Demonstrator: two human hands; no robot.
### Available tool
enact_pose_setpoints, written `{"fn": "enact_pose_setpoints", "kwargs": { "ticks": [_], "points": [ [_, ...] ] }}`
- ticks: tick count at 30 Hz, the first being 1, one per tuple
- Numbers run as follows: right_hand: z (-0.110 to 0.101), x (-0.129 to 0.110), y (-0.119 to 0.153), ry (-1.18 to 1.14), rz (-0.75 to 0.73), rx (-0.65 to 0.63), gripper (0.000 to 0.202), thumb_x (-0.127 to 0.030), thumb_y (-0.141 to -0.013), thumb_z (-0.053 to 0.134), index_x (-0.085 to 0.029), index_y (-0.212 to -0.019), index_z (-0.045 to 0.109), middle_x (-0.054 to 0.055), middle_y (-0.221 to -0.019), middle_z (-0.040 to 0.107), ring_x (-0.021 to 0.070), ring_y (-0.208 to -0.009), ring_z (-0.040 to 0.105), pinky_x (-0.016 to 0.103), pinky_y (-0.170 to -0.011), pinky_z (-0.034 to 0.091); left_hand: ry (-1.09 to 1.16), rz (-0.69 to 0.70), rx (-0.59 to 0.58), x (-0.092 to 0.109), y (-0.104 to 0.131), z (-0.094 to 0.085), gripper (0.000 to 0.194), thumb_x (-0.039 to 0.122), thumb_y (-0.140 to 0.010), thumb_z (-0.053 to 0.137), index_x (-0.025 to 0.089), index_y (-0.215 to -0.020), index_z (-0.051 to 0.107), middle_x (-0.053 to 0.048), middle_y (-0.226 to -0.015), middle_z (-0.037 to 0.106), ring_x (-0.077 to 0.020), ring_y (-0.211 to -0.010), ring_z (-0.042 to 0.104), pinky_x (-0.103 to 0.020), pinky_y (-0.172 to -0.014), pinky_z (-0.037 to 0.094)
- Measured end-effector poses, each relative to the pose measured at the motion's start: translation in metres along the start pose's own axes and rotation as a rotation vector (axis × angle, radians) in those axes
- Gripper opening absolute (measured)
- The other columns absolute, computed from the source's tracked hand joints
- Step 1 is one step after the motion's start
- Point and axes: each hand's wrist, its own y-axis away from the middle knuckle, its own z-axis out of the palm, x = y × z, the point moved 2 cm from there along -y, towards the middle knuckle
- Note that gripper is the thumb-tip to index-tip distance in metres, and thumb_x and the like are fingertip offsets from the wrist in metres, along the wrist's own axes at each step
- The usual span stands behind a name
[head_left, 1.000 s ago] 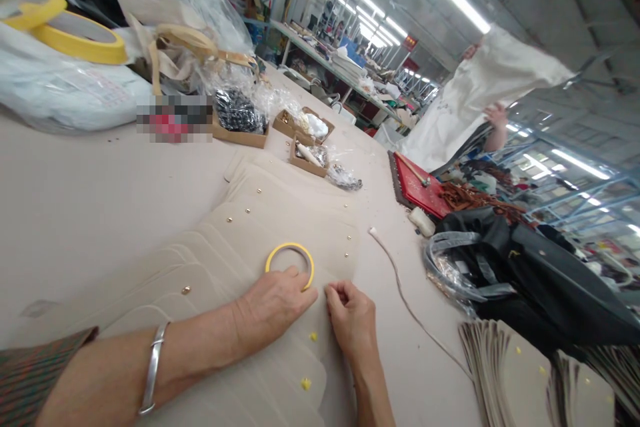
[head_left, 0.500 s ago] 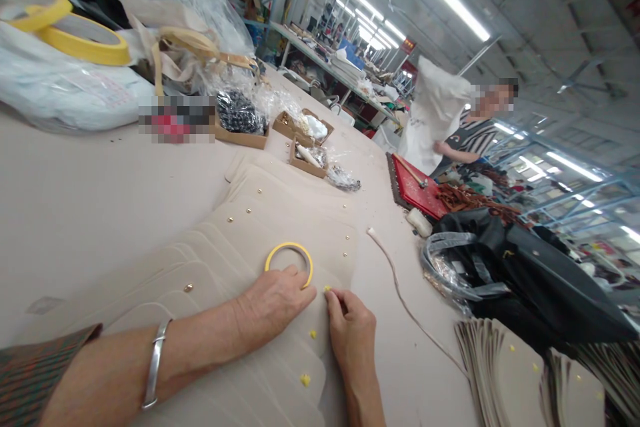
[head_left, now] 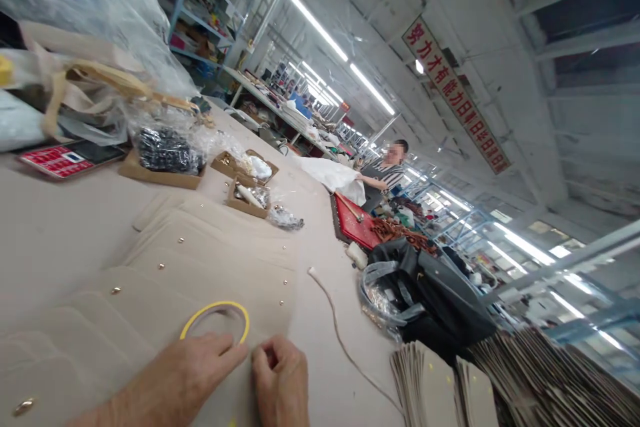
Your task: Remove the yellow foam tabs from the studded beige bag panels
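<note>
My left hand (head_left: 187, 373) grips a roll of yellow tape (head_left: 216, 304), the ring standing up beyond the fingers. Close beside it, my right hand (head_left: 283, 380) is closed in a pinch at the edge of a beige panel; what its fingertips hold, if anything, is hidden. Overlapping beige panels (head_left: 220, 260) with small gold-coloured metal studs (head_left: 161, 266) lie fanned out under both hands. At the bottom edge of the picture a bit of yellow tape (head_left: 232, 423) shows on the top panel.
Small cardboard boxes (head_left: 249, 210) of hardware stand beyond the panels, with a red calculator (head_left: 60, 159) to the left. On the right are a cord (head_left: 334, 320), black bags (head_left: 435, 287) and upright stacked panels (head_left: 415, 380). A person (head_left: 383, 177) handles white material behind a red board (head_left: 356, 223).
My view has tilted up and swung right, so hands and panels sit lower. The person's white sheet has come down from upright to low. My left hand still holds the tape roll.
</note>
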Motion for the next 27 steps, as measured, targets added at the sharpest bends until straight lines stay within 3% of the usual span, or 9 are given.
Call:
{"fn": "enact_pose_setpoints", "kwargs": {
  "ticks": [4,8,11,16,19,23,27],
  "points": [
    [-0.017,-0.004,0.011,-0.366,-0.028,-0.020,0.021,-0.028,-0.086,0.054,-0.019,-0.090,0.072,0.003,-0.077,0.071,0.0174,-0.071,0.065,0.025,-0.064,0.048,0.148,0.115,0.139,0.005,-0.002,-0.018,0.029,0.014,-0.095,0.038,0.023,-0.120,0.050,-0.001,-0.096,0.070,-0.0141,-0.084,0.067,-0.021,-0.076,0.052],
    [-0.025,-0.015,0.020,-0.458,-0.199,-0.053,0.019,-0.023,-0.086,0.058,-0.020,-0.100,0.070,0.004,-0.089,0.072,0.0161,-0.078,0.065,0.025,-0.068,0.051,0.134,0.116,0.082,0.007,-0.004,-0.023,0.035,0.024,-0.100,0.037,0.020,-0.135,0.035,-0.006,-0.114,0.068,-0.0159,-0.101,0.066,-0.027,-0.087,0.053],
    [-0.023,-0.025,0.023,-0.387,-0.383,-0.027,0.023,-0.016,-0.087,0.057,-0.021,-0.106,0.067,0.005,-0.097,0.071,0.0155,-0.086,0.065,0.025,-0.074,0.052,0.109,0.088,0.039,0.008,-0.003,-0.022,0.033,0.026,-0.100,0.036,0.017,-0.132,0.035,-0.008,-0.108,0.069,-0.0178,-0.096,0.068,-0.028,-0.080,0.056],
    [-0.018,-0.031,0.024,-0.239,-0.519,0.063,0.018,-0.014,-0.089,0.051,-0.020,-0.093,0.067,0.004,-0.084,0.071,0.0143,-0.077,0.066,0.025,-0.070,0.052,0.092,0.089,-0.041,0.009,-0.003,-0.021,0.032,0.023,-0.099,0.040,0.016,-0.130,0.036,-0.007,-0.099,0.070,-0.0186,-0.088,0.068,-0.027,-0.072,0.053],
    [-0.016,-0.028,0.027,-0.134,-0.557,0.102,0.017,-0.014,-0.088,0.051,-0.020,-0.085,0.067,0.003,-0.075,0.070,0.0138,-0.069,0.065,0.024,-0.066,0.052,0.116,0.097,-0.120,0.014,-0.005,-0.025,0.026,0.020,-0.097,0.043,0.015,-0.123,0.042,-0.006,-0.098,0.069,-0.0180,-0.090,0.066,-0.026,-0.074,0.050],
    [-0.016,-0.023,0.030,-0.056,-0.565,0.176,0.012,-0.016,-0.083,0.055,-0.021,-0.081,0.066,0.002,-0.069,0.069,0.0130,-0.059,0.064,0.022,-0.060,0.051,0.094,0.079,-0.204,0.017,-0.009,-0.032,0.006,0.018,-0.094,0.048,0.017,-0.098,0.051,-0.001,-0.084,0.065,-0.0152,-0.075,0.062,-0.025,-0.064,0.045],
    [-0.017,-0.026,0.034,-0.108,-0.482,0.176,0.010,-0.020,-0.080,0.058,-0.021,-0.078,0.068,0.000,-0.064,0.068,0.0119,-0.053,0.062,0.021,-0.056,0.049,-0.007,0.038,-0.227,0.018,-0.010,-0.035,0.005,0.017,-0.093,0.048,0.017,-0.090,0.052,-0.001,-0.080,0.061,-0.0152,-0.070,0.057,-0.025,-0.058,0.040]
  ]
}}
